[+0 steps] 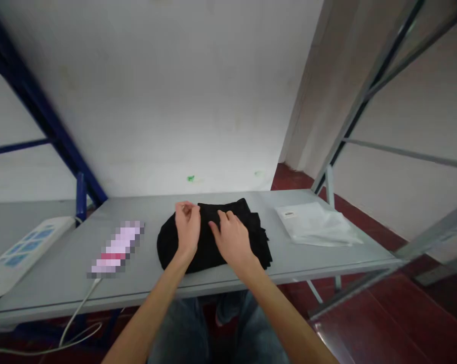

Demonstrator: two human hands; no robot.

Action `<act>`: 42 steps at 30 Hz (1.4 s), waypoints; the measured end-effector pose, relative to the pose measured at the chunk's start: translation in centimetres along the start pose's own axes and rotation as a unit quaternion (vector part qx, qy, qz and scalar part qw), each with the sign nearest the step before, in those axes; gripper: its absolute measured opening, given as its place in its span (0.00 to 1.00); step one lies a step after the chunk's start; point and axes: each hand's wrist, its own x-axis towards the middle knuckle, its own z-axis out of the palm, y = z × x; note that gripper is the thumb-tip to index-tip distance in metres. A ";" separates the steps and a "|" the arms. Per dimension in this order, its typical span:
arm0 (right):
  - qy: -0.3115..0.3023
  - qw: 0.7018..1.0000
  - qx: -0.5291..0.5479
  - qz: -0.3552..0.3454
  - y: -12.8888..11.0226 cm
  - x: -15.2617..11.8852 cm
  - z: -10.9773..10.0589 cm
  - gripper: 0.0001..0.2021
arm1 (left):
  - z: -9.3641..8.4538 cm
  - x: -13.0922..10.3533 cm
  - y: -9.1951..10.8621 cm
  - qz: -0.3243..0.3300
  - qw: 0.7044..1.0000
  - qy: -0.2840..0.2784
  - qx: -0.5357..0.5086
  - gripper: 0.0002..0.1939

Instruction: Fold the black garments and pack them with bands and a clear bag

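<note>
A black folded cloth garment [209, 253] lies in front of me near the table's front edge. Its left end is rounded, and several layered edges fan out at its right end. My left hand [188, 227] is closed in a pinch at the far edge of the cloth; the fingertips partly hide what they grip, which looks like the fabric. Palm down on the cloth's middle is my right hand [234, 237], thumb apart from the loosely bent fingers. Both hands cover part of the garment, so its exact kind does not show.
White plastic bags [315, 225] lie flat on the grey table [289, 263] to the right. At left are a blurred-out phone-like item [118, 250] with a white cable [78, 306] and a white power strip [31, 250]. A blue metal frame [67, 136] and a white wall stand behind.
</note>
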 end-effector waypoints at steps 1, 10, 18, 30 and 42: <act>-0.027 1.000 -0.011 -0.007 -1.2 0.7 0.7 0.23 | -1.1 -0.4 0.2 -0.002 0.999 0.040 -0.012 0.13; -0.152 0.984 -0.097 -0.011 -3.7 4.6 2.5 0.33 | -7.3 -5.4 -1.5 -0.009 0.987 0.047 0.151 0.23; -0.124 0.992 -0.017 0.005 -2.7 4.5 -2.6 0.24 | -0.9 -6.0 -0.4 -0.010 0.946 -0.058 0.318 0.37; -0.085 0.993 -0.003 0.079 7.6 1.6 1.1 0.25 | -0.6 -5.3 -2.1 0.187 0.859 -0.210 0.429 0.18; -0.008 0.999 -0.001 -0.048 6.1 -3.1 4.7 0.27 | -1.9 -4.2 -3.2 0.304 0.773 -0.310 0.462 0.17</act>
